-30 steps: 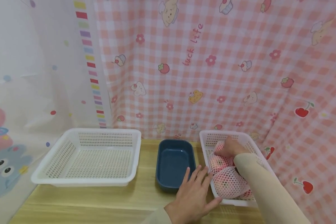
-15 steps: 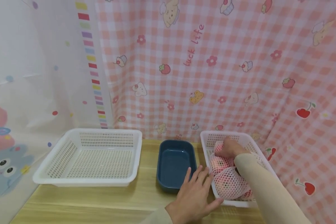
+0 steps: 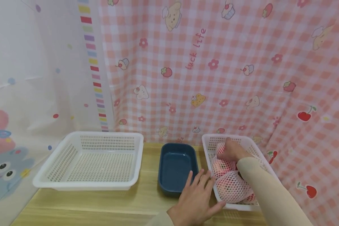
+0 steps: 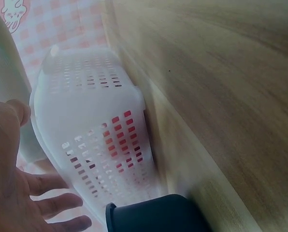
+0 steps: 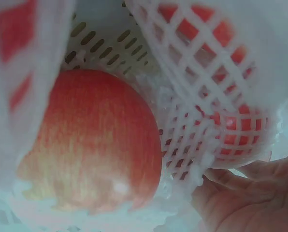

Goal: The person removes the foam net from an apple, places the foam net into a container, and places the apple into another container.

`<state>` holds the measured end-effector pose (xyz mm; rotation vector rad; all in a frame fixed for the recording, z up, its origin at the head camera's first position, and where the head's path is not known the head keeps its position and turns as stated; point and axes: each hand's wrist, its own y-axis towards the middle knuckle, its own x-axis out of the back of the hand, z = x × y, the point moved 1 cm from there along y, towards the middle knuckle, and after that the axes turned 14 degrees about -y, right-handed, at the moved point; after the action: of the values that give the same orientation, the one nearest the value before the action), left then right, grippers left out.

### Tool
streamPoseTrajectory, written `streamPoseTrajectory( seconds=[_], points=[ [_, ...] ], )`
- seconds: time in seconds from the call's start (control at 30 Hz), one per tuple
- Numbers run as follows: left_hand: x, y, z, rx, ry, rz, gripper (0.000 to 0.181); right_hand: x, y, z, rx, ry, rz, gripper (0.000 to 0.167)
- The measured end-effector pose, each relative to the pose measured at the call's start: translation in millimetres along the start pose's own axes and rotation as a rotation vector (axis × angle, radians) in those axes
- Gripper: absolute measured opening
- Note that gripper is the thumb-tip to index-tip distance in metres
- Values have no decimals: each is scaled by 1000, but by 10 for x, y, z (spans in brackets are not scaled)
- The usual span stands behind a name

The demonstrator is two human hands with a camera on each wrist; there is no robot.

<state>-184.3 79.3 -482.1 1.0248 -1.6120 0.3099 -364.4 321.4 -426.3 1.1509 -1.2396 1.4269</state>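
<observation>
Net-wrapped apples (image 3: 231, 187) fill part of the right white basket (image 3: 239, 207). At its back, my right hand (image 3: 235, 150) reaches down with fingers curled round a wrapped apple (image 3: 221, 147). In the right wrist view that hand (image 5: 255, 195) lies against a netted apple (image 5: 238, 130), beside a red-yellow apple (image 5: 103, 140) partly out of its net; some fingertips are hidden. Fingers spread, my left hand (image 3: 194, 201) is by the basket's left side, holding nothing. The left wrist view shows this hand (image 4: 18, 174) beside the basket wall (image 4: 91, 111).
A dark blue dish (image 3: 177, 169) stands between the right basket and a larger, empty white basket (image 3: 90, 185) on the left. All stand on a wooden table (image 3: 101, 204). A pink checked curtain (image 3: 158, 56) hangs behind and to the right.
</observation>
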Motion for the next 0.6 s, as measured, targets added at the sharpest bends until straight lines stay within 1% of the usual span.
streamPoseTrajectory(
  seconds=[0.17, 0.33, 0.47, 0.6],
  points=[
    [3, -6, -4, -8, -15, -11, 81, 42, -57, 18, 9, -6, -46, 96],
    [-10, -8, -3, 4, -40, -9, 81, 105, -105, 40, 26, -15, -78, 105],
    [-18, -4, -4, 16, -48, -7, 81, 138, -121, 55, 40, 1, -120, 105],
    [-21, 11, -3, 13, -46, -4, 81, 163, -115, 67, 52, 21, -168, 104]
  ],
)
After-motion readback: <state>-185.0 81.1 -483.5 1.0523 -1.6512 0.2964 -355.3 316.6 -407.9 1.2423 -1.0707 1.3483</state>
